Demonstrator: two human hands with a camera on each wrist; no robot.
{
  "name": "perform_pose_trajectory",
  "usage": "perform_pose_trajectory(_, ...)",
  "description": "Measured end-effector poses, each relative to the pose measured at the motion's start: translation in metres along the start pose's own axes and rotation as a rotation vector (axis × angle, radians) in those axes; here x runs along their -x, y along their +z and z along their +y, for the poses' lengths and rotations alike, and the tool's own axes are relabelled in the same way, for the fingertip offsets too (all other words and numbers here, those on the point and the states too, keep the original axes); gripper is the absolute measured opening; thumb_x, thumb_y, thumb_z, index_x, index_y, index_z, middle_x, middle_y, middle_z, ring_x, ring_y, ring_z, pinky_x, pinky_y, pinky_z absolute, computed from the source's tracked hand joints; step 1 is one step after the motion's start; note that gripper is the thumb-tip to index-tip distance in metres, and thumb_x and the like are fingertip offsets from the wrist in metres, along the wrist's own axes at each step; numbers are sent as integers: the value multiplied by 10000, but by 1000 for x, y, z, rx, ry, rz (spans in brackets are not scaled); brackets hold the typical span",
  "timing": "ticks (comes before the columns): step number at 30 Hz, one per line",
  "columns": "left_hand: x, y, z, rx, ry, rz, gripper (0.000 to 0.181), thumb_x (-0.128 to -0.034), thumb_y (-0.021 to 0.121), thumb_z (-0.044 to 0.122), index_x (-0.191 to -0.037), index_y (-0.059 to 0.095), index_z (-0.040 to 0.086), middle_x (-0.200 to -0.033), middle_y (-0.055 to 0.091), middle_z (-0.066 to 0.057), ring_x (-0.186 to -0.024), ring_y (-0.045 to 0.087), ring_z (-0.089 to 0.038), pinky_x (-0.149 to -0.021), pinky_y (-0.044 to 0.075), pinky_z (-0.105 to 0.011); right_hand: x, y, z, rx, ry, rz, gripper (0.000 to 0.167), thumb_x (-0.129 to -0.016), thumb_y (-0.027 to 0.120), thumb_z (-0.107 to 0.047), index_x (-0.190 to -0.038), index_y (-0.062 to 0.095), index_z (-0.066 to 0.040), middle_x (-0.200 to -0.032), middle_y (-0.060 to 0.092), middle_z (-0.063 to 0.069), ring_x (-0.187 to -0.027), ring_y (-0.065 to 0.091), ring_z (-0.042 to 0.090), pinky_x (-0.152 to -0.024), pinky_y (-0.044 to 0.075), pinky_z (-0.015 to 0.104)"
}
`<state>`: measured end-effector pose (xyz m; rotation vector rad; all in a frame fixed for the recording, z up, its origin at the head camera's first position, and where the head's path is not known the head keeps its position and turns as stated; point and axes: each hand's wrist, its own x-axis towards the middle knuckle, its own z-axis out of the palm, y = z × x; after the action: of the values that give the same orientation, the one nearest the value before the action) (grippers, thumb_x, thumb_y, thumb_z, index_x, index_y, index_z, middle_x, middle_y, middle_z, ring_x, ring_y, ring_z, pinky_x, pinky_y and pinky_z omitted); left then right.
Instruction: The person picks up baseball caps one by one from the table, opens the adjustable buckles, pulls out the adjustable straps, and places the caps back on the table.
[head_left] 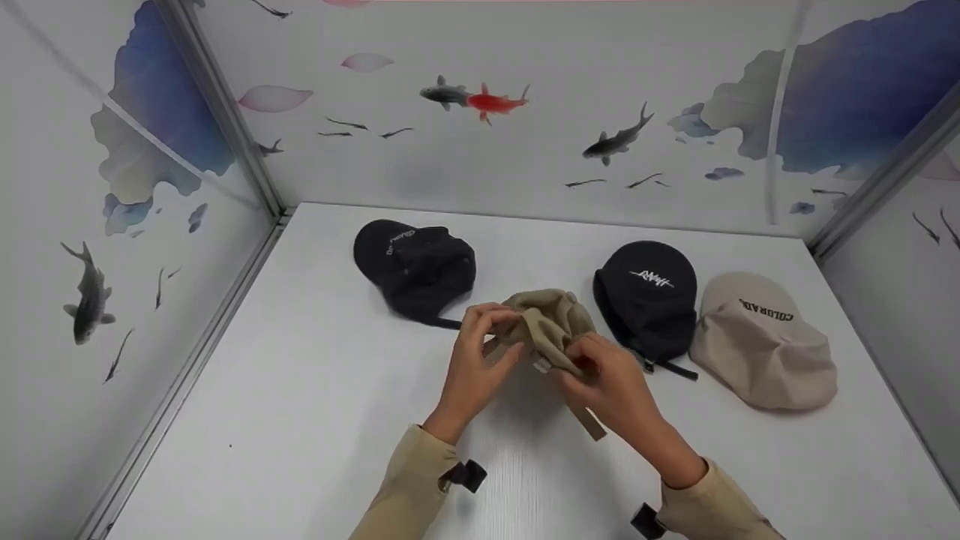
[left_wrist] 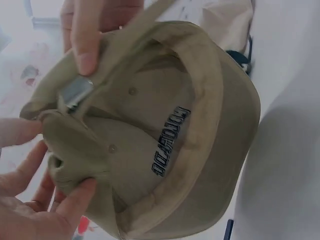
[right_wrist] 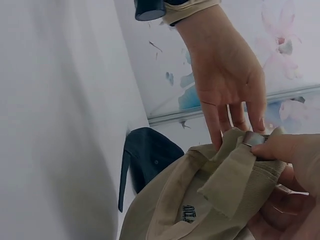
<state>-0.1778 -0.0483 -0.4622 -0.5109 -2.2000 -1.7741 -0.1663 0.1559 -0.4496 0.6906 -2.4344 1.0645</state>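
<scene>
A khaki baseball cap (head_left: 555, 322) is held above the table between both hands, its hollow inside facing the left wrist view. My left hand (head_left: 480, 364) pinches the back edge of the cap, thumb and fingers on either side of the cloth. On the other side my right hand (head_left: 611, 382) grips the cap by its back strap, the thumb beside a metal buckle (right_wrist: 253, 139). The strap's loose end (head_left: 589, 421) hangs below the right hand. Dark stitched lettering (left_wrist: 170, 142) shows inside the crown in the left wrist view.
On the white table (head_left: 300, 420), a black cap (head_left: 420, 270) lies back left. Another black cap with white lettering (head_left: 649, 300) lies right of the hands, beside a beige cap (head_left: 765, 345). Printed panels (head_left: 525, 165) enclose the table at the back and sides.
</scene>
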Motion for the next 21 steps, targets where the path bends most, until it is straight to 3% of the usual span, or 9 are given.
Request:
perform_pose_trajectory(6,10,12,-2,-260,184,61,547,-889,765,298,-1352,517,148,-1517,317,-107,-1415,368,-241,-1118,442,-388,-4,-5,-2,-164,91,1,204,-805,769,53,-860,633,-89,-766,648,-51,-632,528,10,-544,441,190)
perform_pose_trajectory(8,13,16,-2,-359,232,98,565,-874,776,336,-1337,511,149,-1479,315,-120,-1394,346,-247,-1095,444,-395,-4,-5,-3,-194,104,0,198,-821,757,51,-854,627,-95,-764,656,-45,-623,536,11,-535,434,194)
perform_pose_trajectory(11,16,21,-1,-461,286,139,523,-864,784,354,-1261,522,137,-1308,349,-113,-1232,372,-220,-969,483,-366,-4,-5,-4,-225,105,8,198,-828,751,54,-848,618,-91,-760,674,-31,-616,556,12,-524,431,198)
perform_pose_trajectory(15,16,25,-1,-523,344,136,428,-870,776,357,-1137,544,117,-1128,415,-72,-1048,390,-187,-860,471,-332,-3,-4,-5,-269,106,9,192,-828,746,66,-874,617,-69,-784,707,11,-662,614,17,-551,489,205)
perform_pose_trajectory(21,15,26,-1,-532,343,105,352,-903,730,384,-1095,579,130,-1118,532,-24,-1052,483,-160,-902,489,-299,-3,-4,-7,-340,133,5,162,-851,734,49,-923,634,-57,-825,725,63,-694,633,24,-553,508,210)
